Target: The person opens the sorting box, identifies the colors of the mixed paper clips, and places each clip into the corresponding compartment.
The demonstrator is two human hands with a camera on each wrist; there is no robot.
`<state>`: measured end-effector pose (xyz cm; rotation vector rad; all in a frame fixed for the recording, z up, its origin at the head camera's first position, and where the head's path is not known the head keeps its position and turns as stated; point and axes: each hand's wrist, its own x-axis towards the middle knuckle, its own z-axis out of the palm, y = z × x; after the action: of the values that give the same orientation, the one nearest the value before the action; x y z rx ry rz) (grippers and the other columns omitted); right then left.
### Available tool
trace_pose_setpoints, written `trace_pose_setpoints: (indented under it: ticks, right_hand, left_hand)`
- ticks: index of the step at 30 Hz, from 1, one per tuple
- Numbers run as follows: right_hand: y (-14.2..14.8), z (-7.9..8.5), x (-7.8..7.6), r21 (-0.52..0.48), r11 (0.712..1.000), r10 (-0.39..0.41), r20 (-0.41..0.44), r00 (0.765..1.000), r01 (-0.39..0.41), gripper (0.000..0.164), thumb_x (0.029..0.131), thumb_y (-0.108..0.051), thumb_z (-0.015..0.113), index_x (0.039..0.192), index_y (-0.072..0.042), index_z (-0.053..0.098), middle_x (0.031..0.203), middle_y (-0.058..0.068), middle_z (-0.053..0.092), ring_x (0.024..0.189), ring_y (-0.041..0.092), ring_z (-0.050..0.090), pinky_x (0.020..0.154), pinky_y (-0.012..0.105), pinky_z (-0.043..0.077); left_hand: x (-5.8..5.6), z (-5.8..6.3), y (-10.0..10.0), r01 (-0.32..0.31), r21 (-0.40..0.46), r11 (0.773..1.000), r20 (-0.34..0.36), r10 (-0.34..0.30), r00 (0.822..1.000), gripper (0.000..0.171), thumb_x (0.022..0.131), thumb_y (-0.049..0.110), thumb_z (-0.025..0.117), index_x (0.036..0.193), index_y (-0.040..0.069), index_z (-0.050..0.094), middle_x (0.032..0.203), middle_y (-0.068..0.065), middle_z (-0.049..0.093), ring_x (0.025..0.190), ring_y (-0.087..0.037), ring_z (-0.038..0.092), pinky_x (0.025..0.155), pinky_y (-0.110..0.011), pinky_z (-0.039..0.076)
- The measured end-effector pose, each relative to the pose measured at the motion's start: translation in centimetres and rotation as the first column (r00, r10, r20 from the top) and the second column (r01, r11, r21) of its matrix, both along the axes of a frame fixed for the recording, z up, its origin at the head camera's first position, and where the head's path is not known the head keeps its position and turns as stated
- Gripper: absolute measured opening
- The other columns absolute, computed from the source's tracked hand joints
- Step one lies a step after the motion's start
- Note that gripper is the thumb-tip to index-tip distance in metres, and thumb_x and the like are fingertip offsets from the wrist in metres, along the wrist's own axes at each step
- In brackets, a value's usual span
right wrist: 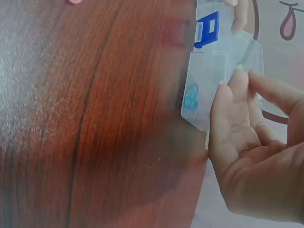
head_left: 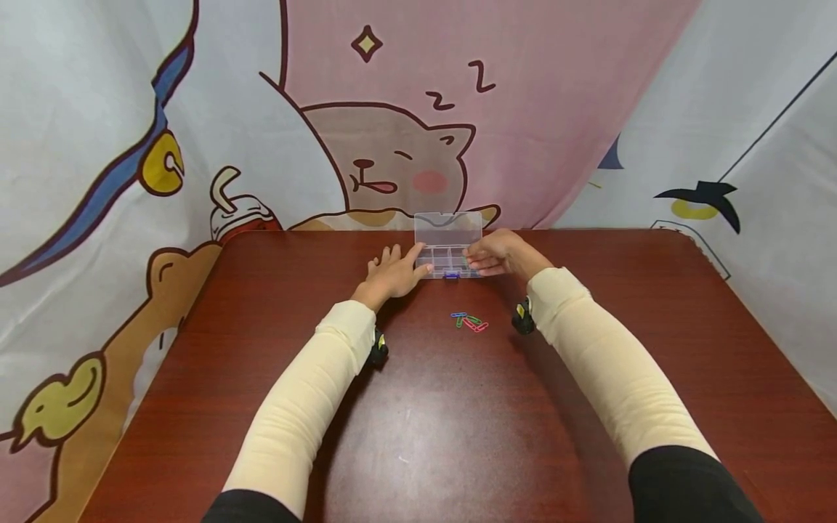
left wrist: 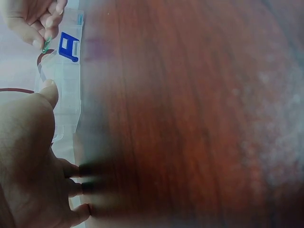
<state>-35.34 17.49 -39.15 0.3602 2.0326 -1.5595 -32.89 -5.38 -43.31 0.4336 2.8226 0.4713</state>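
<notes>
A clear plastic compartment box (head_left: 447, 273) sits toward the back of the table, its transparent lid (head_left: 447, 229) raised and its blue latch (left wrist: 69, 47) facing the front. At the left end of the box is my left hand (head_left: 394, 274), fingers spread, with the thumb on the box's edge. My right hand (head_left: 502, 254) is over the right part of the box and pinches a green paper clip (left wrist: 46, 45) between thumb and fingers. Light blue paper clips (right wrist: 191, 98) show through the wall of an end compartment in the right wrist view.
Several paper clips lie loose in front of the box, among them a blue paper clip (head_left: 458, 314), a green paper clip (head_left: 474, 319) and a pink paper clip (head_left: 482, 327). Behind the reddish-brown table (head_left: 418, 407) hangs a cartoon-printed curtain (head_left: 543, 109).
</notes>
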Motion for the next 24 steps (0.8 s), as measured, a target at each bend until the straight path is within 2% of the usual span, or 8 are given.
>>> trace_pose_setpoints:
  ticks: [7,17,24]
  right_hand:
    - [-0.55,0.29,0.19,0.078,0.996,0.037,-0.005,0.999,-0.037,0.033,0.084,-0.011,0.064,0.114,0.003,0.058,0.082,0.007,0.068,0.064,0.013,0.064,0.074,0.037,0.050]
    - [-0.65,0.61,0.32,0.120,0.992,0.048,-0.014,0.999,-0.046,0.031,0.084,-0.015,0.065,0.110,0.001,0.061,0.085,0.009,0.069,0.070,0.017,0.065,0.074,0.038,0.049]
    - [-0.78,0.99,0.53,0.146,0.985,0.098,-0.014,0.995,-0.095,0.037,0.085,-0.017,0.064,0.116,0.001,0.059,0.092,0.011,0.068,0.074,0.019,0.065,0.075,0.039,0.049]
  left_hand:
    - [0.26,0.07,0.06,-0.007,0.000,1.000,-0.039,0.007,0.999,0.064,0.090,0.062,0.026,0.146,0.035,0.010,0.148,-0.017,0.011,0.134,-0.035,0.005,0.099,-0.058,0.010]
    - [0.06,-0.15,0.10,-0.009,-0.004,1.000,-0.043,0.009,0.999,0.064,0.090,0.062,0.027,0.146,0.035,0.010,0.148,-0.017,0.012,0.134,-0.035,0.005,0.098,-0.059,0.010]
    - [0.05,-0.18,0.11,-0.009,-0.007,1.000,-0.043,0.008,0.999,0.065,0.089,0.064,0.024,0.146,0.036,0.008,0.148,-0.017,0.012,0.134,-0.035,0.005,0.098,-0.059,0.011]
